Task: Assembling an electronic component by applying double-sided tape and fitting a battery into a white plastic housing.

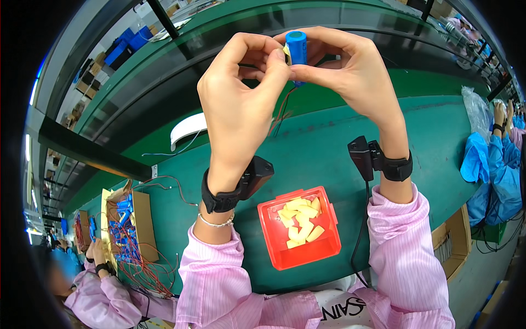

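Note:
A blue cylindrical battery (297,50) stands upright between my hands, high above the bench, with red and dark wires (280,112) hanging beneath it. My right hand (359,68) is closed round the battery's right side with fingers and thumb. At its left side, my left hand (235,93) pinches a small pale yellow piece (286,51) against the battery; fingertips partly hide this piece. Below my hands, a red plastic bin (298,259) on the bench holds several pale yellow pieces (304,230) like those of tape or foam.
On the left, a cardboard box (145,225) is filled with blue wired batteries (125,236); their wires spill onto the green bench (433,137). A white curved part (187,130) lies beyond my left wrist. Co-workers' hands (97,253) appear at left and far right. A clear plastic bag (475,109) lies at right.

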Demonstrator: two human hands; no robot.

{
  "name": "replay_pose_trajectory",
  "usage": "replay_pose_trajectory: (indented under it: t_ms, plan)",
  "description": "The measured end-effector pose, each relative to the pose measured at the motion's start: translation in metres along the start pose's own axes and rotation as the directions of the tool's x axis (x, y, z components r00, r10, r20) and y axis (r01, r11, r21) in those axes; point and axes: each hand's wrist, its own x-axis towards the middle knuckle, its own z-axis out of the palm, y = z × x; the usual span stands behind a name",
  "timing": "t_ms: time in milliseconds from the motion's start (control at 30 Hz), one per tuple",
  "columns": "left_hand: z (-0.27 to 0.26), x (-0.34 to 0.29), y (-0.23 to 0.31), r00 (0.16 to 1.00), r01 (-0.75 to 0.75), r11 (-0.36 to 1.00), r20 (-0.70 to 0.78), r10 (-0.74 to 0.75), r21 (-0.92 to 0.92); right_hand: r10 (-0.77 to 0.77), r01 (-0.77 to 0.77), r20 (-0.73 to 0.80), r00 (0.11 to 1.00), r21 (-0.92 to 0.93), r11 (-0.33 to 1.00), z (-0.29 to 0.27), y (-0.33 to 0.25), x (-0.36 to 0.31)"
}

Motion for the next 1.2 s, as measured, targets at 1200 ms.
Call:
replay_pose_trajectory:
  t_ms: [1200]
  plan:
    - [-0.030, 0.006, 0.019, 0.864, 0.386, 0.873, 0.447, -0.231, -0.296, 0.156, -0.319, 0.384, 0.910, 0.410, 0.855, -0.030, -0.011, -0.002]
